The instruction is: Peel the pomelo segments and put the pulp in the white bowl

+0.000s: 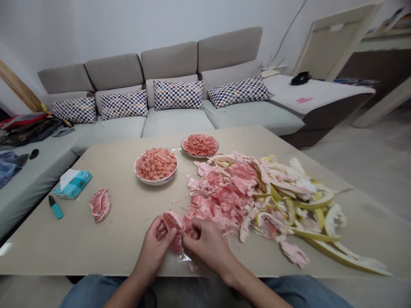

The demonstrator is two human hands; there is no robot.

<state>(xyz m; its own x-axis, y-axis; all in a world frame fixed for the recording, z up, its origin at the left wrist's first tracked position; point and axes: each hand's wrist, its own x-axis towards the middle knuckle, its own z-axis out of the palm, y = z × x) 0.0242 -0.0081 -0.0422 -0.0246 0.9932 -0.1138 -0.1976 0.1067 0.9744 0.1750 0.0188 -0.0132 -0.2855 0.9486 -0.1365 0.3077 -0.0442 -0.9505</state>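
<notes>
Between my hands, above the table's near edge, is a pink pomelo segment point(172, 222) with its skin partly on. My left hand point(156, 239) is closed around its left side, thumb on the front. The fingers of my right hand point(204, 239) pinch the segment's right edge, where pale membrane shows. Just beyond and to the right lies a heap of pink pomelo membrane point(221, 192), merging into yellow-green and white rind strips point(314, 209). Off to the left, another pomelo piece point(100, 205) rests on the table.
A bowl point(156, 182) and a plate point(201, 155), both heaped with peeled pomelo flesh, stand towards the back of the table point(128, 239). On the left are a blue tissue pack point(77, 186) and a teal-handled knife point(57, 210). A grey sofa point(173, 122) with checked cushions lies behind.
</notes>
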